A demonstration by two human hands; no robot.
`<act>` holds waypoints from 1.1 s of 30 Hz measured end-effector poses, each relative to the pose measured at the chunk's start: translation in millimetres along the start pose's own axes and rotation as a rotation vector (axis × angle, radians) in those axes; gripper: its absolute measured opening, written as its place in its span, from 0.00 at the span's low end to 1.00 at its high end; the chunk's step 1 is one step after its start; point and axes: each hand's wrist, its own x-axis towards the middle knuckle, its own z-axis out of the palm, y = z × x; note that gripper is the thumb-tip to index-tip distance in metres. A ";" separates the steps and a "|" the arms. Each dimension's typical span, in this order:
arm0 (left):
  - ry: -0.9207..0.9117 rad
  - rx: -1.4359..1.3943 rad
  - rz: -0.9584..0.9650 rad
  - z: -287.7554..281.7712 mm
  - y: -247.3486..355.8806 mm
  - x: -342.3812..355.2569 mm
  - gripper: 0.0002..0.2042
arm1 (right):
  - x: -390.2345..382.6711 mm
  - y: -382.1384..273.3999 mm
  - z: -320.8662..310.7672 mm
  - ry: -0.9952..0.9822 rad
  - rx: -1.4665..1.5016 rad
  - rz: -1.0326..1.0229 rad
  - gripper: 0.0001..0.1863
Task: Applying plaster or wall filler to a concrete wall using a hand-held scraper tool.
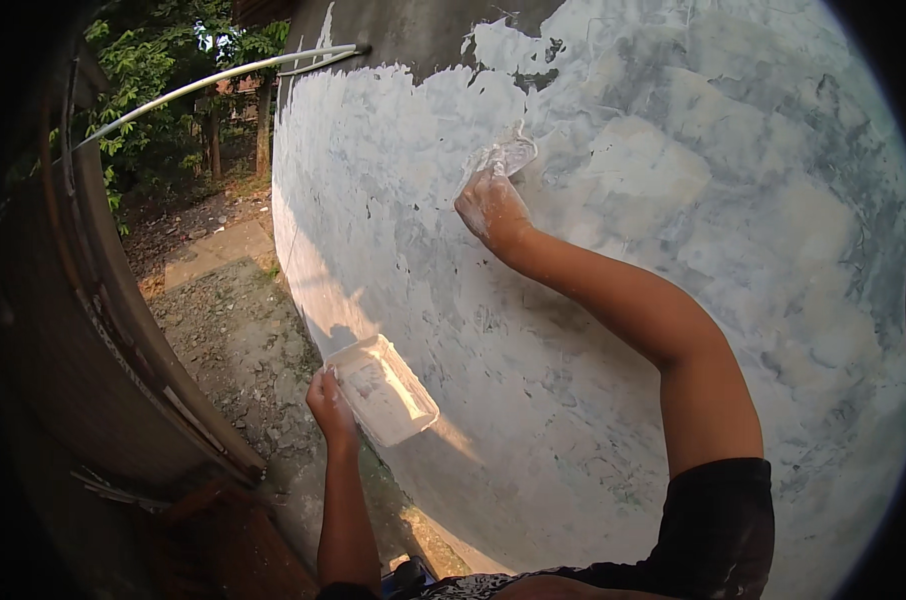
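Observation:
My left hand [331,402] is closed on the rim of a rectangular white plastic tub [415,431], which is tilted so that its inside shows. White paste coats the tub's walls. Higher up and to the right, my right hand [494,208] is pressed close to the wall, its fingers closed on a flat, whitish piece [519,153] smeared with paste. Its exact kind cannot be made out. Pale, patchy plaster covers most of the wall [613,340], while a dark grey band [403,30] of bare surface runs along the top. White smears mark my right hand.
A white pipe [213,78] sticks out of the wall at upper left. Rubble-strewn ground [228,340] runs along the wall's foot, with a stone slab [208,257] farther off. A dark structure [143,330] stands on the left. Trees [153,70] grow beyond.

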 end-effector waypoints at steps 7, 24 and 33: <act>-0.027 0.087 -0.045 7.0 -15.3 -7.5 0.13 | -49.6 -31.5 18.3 -0.111 0.024 -0.143 0.09; -0.056 0.095 -0.022 -1.4 -29.0 -5.8 0.13 | 1.5 1.7 32.2 0.058 0.143 -0.015 0.09; -0.029 0.047 -0.060 4.1 -11.2 -5.8 0.12 | -24.3 -18.0 -31.8 -0.127 0.514 -0.012 0.07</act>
